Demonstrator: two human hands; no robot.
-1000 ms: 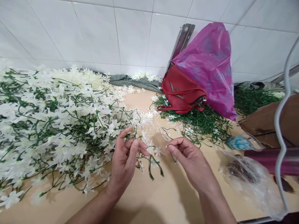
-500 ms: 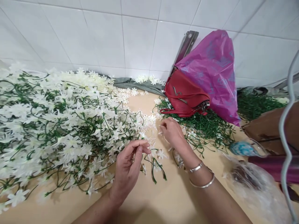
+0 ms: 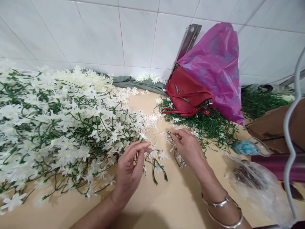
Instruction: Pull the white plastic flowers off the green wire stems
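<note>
My left hand (image 3: 130, 170) pinches the thin green stem of an artificial flower sprig (image 3: 156, 163) that lies on the tan table (image 3: 166, 200). My right hand (image 3: 189, 149) is closed in a pinch on a small white flower piece (image 3: 169, 137), just right of the sprig's tip. Two silver bangles (image 3: 222, 210) ring my right wrist. A large heap of white artificial flowers on green stems (image 3: 59, 117) spreads over the left half of the table, reaching my left fingers. Loose white flower heads (image 3: 152, 122) lie scattered between the heap and my hands.
A red handbag (image 3: 187, 93) leans on a magenta plastic bag (image 3: 214, 63) against the white tiled wall. Bare green stems (image 3: 209, 125) lie before it. A clear plastic bag (image 3: 257, 184), a brown box (image 3: 278, 124) and a grey wire frame (image 3: 289, 127) stand at right.
My right hand reached out to the loose flower heads near the green stems, then drew back toward my left hand with a small white piece. My left hand stayed pinched on the sprig.
</note>
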